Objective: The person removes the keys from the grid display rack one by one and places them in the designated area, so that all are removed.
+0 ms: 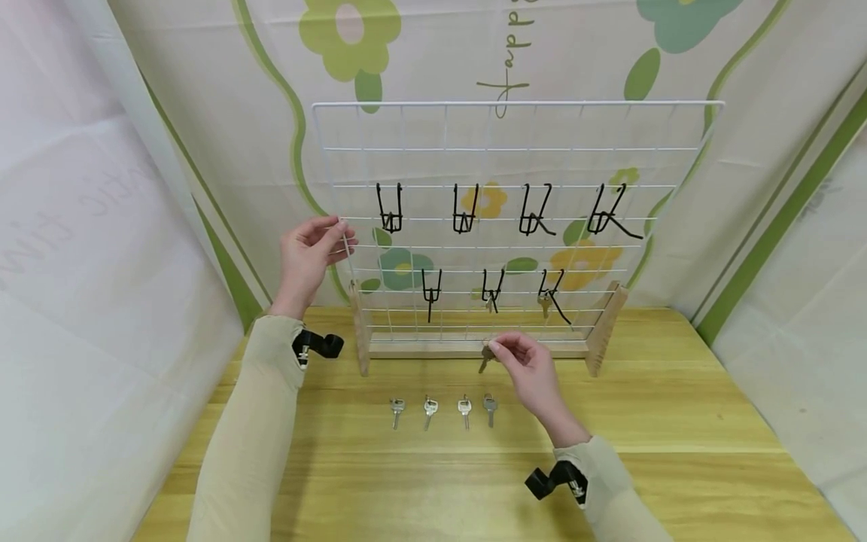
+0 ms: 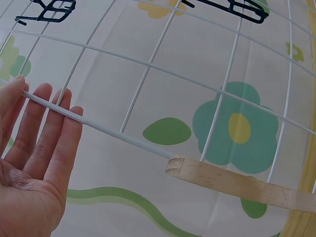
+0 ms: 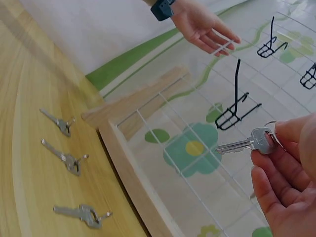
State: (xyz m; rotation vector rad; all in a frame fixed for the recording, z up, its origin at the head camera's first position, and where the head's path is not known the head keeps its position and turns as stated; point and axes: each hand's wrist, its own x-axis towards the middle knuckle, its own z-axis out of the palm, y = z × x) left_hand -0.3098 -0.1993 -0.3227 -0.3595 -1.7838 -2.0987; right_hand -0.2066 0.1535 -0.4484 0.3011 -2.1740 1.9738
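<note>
**Bare right hand pinched a silver metal key as bare left hand gripped a white wire grid**

We saw the held key just below the centre of the head view, in front of a pale wooden stand, its blade pointing down and slightly left. The right hand grasped it between thumb and finger at the head end; in the right wrist view the blade pointed left, near the frame's right side.

At the left of the head view, we found the left hand grasping the grid's left edge between thumb and fingers.

Below the centre, four loose silver keys lay in a row on a yellow wood-grain tabletop. Across the middle of the frame we counted four black wire upper hooks and three black wire lower hooks on the grid. One small key hung at the right-hand lower hook, and a second small key at the middle one.

A white flower-printed cloth filled the top of the frame behind the grid. Pale beige sleeves covered both arms.
</note>
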